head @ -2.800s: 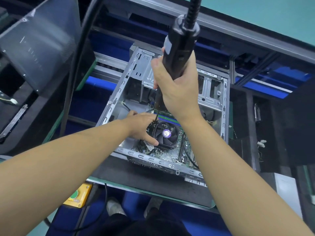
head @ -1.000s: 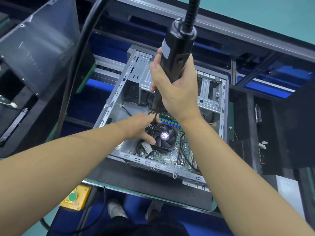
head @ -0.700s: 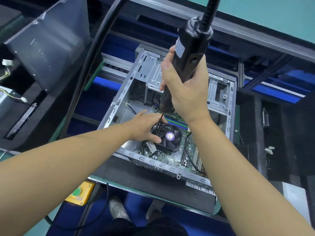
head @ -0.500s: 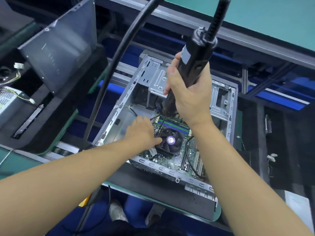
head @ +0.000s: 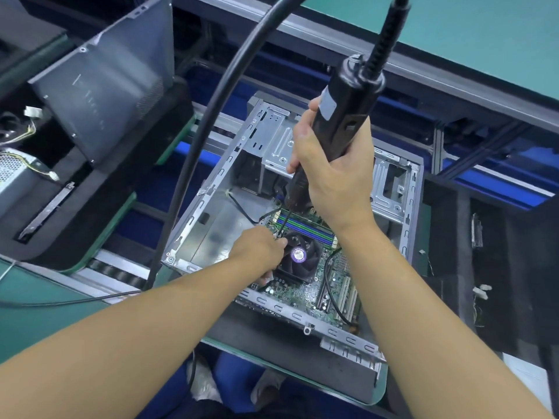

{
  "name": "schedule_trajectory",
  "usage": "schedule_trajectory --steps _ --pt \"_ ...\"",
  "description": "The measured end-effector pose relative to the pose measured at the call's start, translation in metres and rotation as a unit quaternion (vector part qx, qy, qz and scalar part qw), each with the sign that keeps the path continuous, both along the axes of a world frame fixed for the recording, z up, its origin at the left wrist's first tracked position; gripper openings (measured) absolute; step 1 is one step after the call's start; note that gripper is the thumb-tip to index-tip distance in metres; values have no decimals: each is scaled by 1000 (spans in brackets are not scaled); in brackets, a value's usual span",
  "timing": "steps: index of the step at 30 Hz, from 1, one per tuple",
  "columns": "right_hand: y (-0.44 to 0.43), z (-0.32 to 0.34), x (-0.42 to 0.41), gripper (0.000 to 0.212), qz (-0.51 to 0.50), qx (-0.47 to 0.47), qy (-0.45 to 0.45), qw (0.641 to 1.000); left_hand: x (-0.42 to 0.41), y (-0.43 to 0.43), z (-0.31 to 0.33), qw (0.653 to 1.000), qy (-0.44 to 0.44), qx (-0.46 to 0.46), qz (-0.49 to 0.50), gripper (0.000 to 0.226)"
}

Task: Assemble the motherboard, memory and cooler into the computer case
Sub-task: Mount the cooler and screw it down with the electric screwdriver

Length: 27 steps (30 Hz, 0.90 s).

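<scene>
1. Step in hand: the cooler is being screwed down onto the motherboard. Both are already seated inside the open computer case.
2. The electric screwdriver is gripped by the right hand, fingers wrapped round its barrel. The bit is set at the cooler's far-left corner.
3. The cooler is steadied by the left hand, fingers curled over its left edge.
4. Memory slots are seen just beyond the cooler. Whether sticks are fitted cannot be told.
5. Next move, as judged: the bit is to be kept upright in the screw head, and the cooler held square.
6. Against 2.8 s ago: the same corner is worked, the left thumb is drawn in, and the view is shifted.
</scene>
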State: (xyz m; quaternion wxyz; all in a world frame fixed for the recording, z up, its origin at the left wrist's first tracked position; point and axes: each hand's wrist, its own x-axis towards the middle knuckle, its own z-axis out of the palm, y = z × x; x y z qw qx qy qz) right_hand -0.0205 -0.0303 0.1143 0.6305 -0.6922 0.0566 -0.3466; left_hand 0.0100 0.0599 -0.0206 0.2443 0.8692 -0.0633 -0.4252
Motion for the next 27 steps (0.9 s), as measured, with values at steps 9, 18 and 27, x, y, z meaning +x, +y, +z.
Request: schedule_trajectory --steps 9,18,27 --pt "-2 -3 18 19 59 -3 6 998 -2 -7 -1 998 25 -5 55 39" --pt "-5 -5 24 19 80 3 5 997 1 -7 1 992 85 -13 91 40" --pt "-6 -8 18 16 87 1 14 996 0 -8 1 990 97 -9 104 43"
